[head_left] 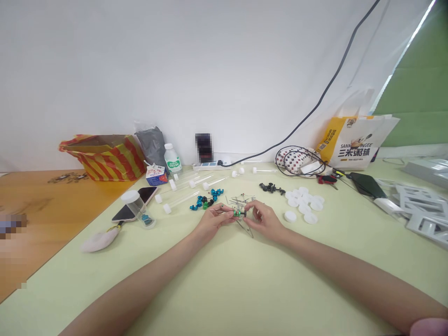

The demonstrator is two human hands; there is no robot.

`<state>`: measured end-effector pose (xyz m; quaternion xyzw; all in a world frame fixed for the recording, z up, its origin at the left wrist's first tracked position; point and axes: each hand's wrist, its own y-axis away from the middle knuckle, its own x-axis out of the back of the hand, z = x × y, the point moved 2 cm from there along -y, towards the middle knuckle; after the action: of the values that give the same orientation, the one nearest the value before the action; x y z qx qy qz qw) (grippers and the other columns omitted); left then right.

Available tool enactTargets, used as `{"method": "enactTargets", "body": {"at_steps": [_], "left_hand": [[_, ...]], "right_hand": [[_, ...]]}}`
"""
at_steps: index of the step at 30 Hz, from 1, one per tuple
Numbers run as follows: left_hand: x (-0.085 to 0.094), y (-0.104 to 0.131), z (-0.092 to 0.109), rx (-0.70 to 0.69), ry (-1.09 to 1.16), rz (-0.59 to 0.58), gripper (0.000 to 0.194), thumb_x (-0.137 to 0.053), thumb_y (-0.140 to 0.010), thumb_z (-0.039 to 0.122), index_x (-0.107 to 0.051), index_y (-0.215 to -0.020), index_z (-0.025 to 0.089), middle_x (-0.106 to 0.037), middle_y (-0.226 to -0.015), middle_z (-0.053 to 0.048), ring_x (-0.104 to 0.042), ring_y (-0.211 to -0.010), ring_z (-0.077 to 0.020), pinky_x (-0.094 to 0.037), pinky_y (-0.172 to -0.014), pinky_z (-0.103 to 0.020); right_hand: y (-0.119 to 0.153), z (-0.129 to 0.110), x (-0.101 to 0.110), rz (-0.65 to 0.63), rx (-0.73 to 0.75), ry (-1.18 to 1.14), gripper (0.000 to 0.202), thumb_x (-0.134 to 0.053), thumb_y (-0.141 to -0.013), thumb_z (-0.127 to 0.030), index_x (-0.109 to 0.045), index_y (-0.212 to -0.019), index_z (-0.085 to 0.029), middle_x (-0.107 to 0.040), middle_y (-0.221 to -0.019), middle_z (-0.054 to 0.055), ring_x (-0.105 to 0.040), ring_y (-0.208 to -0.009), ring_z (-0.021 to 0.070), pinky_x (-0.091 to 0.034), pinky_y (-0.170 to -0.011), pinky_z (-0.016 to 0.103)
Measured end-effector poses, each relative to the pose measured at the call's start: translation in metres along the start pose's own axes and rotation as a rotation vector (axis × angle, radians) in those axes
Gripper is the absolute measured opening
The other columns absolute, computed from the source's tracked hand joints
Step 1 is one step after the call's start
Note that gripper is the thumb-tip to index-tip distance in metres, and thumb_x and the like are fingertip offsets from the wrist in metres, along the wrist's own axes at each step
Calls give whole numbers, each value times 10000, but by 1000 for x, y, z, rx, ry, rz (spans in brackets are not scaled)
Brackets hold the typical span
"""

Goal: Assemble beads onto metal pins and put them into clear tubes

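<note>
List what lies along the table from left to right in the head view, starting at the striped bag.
Striped bag → phone → blue and green beads → left hand → right hand → white caps → yellow and white shopping bag → white plastic frames.

I see a thin pin (229, 213) lying level above the table, pinched at both ends. Green beads (237, 213) sit threaded on it, a black bead (244, 213) just beside them.
</note>
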<state>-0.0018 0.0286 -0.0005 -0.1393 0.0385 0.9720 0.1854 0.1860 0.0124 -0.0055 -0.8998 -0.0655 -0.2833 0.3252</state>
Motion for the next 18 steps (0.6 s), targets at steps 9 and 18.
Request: {"method": "enactTargets", "body": {"at_steps": [9, 18], "left_hand": [[-2, 1, 1, 4, 4, -5, 215, -747, -605, 230, -614, -735, 122, -696, -765, -57, -664, -743, -186, -497, -764, -314], [-1, 1, 0, 6, -6, -14, 214, -739, -618, 224, -609, -749, 117, -700, -770, -69, -665, -753, -192, -498, -758, -312]], "right_hand": [[-1, -3, 1, -17, 18, 10, 162, -546, -778, -248, -533, -935, -207, -529, -773, 13, -415, -549, 100, -380, -533, 227], [0, 1, -1, -21, 37, -32, 148, -524, -808, -262, -557, -941, -205, -565, -860, 39, -436, -551, 99, -388, -526, 232]]}}
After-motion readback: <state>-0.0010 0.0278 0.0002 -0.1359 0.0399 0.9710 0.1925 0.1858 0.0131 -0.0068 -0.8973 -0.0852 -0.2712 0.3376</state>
